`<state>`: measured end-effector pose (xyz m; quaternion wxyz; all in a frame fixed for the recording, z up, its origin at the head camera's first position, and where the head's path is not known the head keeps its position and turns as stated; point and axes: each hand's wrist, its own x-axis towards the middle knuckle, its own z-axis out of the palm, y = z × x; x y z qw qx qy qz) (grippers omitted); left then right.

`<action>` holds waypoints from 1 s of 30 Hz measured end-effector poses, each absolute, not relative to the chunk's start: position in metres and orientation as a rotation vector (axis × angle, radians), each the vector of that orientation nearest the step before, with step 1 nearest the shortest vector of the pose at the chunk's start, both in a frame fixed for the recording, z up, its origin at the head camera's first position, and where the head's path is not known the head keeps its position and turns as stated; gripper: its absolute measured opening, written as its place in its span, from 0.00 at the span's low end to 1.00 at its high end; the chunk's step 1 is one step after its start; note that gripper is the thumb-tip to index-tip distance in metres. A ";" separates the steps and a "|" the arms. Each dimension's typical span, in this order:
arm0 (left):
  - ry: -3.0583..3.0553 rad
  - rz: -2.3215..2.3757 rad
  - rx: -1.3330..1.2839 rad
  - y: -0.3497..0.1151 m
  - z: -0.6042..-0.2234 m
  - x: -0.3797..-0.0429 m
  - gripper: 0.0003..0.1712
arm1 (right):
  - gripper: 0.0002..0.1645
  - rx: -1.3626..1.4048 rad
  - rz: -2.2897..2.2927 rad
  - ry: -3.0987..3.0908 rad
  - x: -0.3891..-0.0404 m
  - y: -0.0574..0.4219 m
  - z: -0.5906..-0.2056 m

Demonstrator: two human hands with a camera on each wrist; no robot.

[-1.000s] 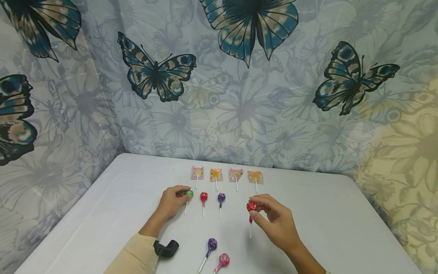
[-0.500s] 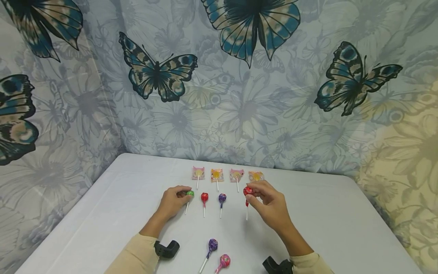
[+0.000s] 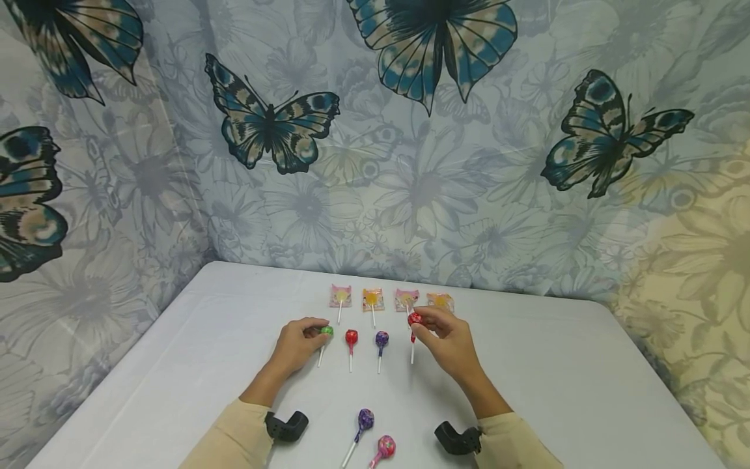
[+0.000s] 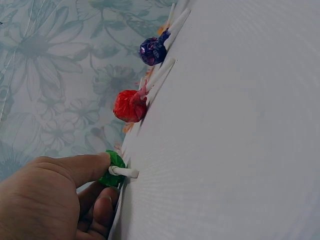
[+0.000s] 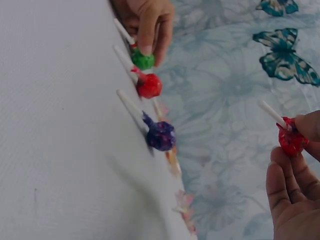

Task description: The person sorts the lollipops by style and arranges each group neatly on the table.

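My left hand (image 3: 297,345) pinches the head of a green lollipop (image 4: 115,169) at the left end of a row on the table. Beside it lie a red lollipop (image 3: 351,337) and a purple lollipop (image 3: 381,339), sticks toward me. To the right of the purple one, my right hand (image 3: 448,340) holds another red lollipop (image 5: 291,141) between thumb and fingers, its stick pointing down toward me in the head view. In the right wrist view this lollipop appears apart from the table.
Behind the row lie flat lollipops in clear wrappers, among them a pink one (image 3: 340,296) and an orange one (image 3: 372,299). Nearer me are a purple lollipop (image 3: 366,420) and a pink lollipop (image 3: 386,447). A butterfly-print cloth (image 3: 410,163) hangs behind the white table (image 3: 193,352).
My right hand has carried the red lollipop leftward and away from me, toward the row's right end. The left hand has stayed at the green lollipop.
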<state>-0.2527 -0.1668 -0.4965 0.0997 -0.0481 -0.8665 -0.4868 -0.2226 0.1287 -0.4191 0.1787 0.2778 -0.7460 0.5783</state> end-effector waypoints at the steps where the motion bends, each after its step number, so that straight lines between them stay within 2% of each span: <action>1: -2.563 -1.439 -0.140 -0.167 -0.496 -0.253 0.14 | 0.16 0.789 1.636 -2.108 -0.224 0.129 -0.421; 13: -2.555 -1.439 -0.144 -0.167 -0.497 -0.253 0.14 | 0.15 0.743 1.662 -2.171 -0.234 0.126 -0.437; 21: -2.555 -1.441 -0.140 -0.166 -0.498 -0.253 0.14 | 0.15 0.671 1.627 -2.261 -0.255 0.130 -0.471; 30: -2.559 -1.427 -0.139 -0.166 -0.497 -0.252 0.14 | 0.15 0.565 1.583 -2.359 -0.258 0.130 -0.479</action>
